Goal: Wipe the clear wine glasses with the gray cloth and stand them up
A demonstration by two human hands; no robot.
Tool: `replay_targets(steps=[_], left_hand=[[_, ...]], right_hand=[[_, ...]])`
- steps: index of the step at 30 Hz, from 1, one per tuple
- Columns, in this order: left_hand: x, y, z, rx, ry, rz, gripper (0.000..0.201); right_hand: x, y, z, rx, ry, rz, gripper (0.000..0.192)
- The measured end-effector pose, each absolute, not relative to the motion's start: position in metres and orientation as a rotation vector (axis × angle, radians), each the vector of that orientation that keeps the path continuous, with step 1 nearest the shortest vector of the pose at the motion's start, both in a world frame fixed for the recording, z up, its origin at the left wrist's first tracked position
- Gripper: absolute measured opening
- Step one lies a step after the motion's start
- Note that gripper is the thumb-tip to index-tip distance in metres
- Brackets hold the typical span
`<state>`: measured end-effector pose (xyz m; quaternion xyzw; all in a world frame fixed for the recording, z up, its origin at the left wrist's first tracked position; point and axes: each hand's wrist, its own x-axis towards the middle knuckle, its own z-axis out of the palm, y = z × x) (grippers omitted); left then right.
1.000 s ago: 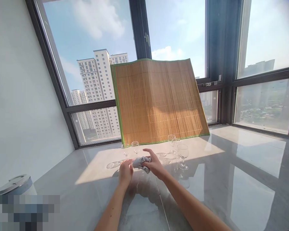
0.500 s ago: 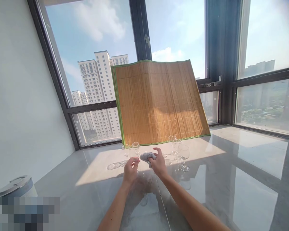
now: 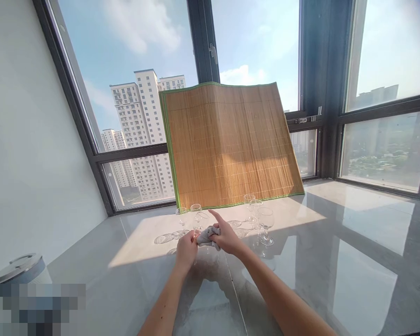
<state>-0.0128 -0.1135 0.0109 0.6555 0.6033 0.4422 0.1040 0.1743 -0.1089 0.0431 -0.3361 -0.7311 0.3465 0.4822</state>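
My left hand (image 3: 187, 249) is closed around the lower part of a clear stemmed glass (image 3: 200, 218), whose bowl leans up and right above the fingers. My right hand (image 3: 228, 237) grips a crumpled grey-white cloth (image 3: 209, 237), its index finger pointing out. The cloth presses up against the left fingers and the glass's lower end, hiding the foot. Behind the left hand, two more stemmed glasses stand, one nearer the left (image 3: 181, 213) and one just behind the held glass (image 3: 196, 207). To the right of my right hand stand several stemmed glasses, the nearest glass (image 3: 266, 219) being closest to me.
A green-edged bamboo mat (image 3: 231, 144) leans against the window frame behind the glasses. The glossy grey stone surface (image 3: 126, 289) carries sunlight patches and reflections. A lidded container (image 3: 19, 268) sits at the lower left, beside a pixelated patch. A white wall rises on the left.
The cloth in my right hand has moved left and down onto the lower part of the glass. The held glass has tipped toward the right.
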Motion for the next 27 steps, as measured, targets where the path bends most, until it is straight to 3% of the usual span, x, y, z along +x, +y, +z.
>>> replay_targets(steps=[7, 11, 13, 19, 27], left_hand=[[-0.013, -0.114, 0.004, 2.088, 1.631, 1.146, 0.019], [-0.012, -0.11, -0.004, 2.139, 1.64, 1.312, 0.056], [-0.012, -0.109, -0.005, 2.084, 1.657, 1.367, 0.061], [-0.009, -0.112, -0.002, 1.99, 1.74, 1.34, 0.051], [-0.007, -0.114, -0.002, 1.988, 1.803, 1.287, 0.04]], right_hand=[[0.179, -0.115, 0.046, -0.826, -1.88, 0.883, 0.04], [0.184, -0.113, 0.054, -0.923, -1.819, 0.859, 0.033], [0.188, -0.11, 0.058, -1.012, -1.749, 0.837, 0.03], [0.202, -0.098, 0.063, -1.267, -1.56, 0.628, 0.025], [0.212, -0.088, 0.068, -1.533, -1.55, 0.392, 0.035]])
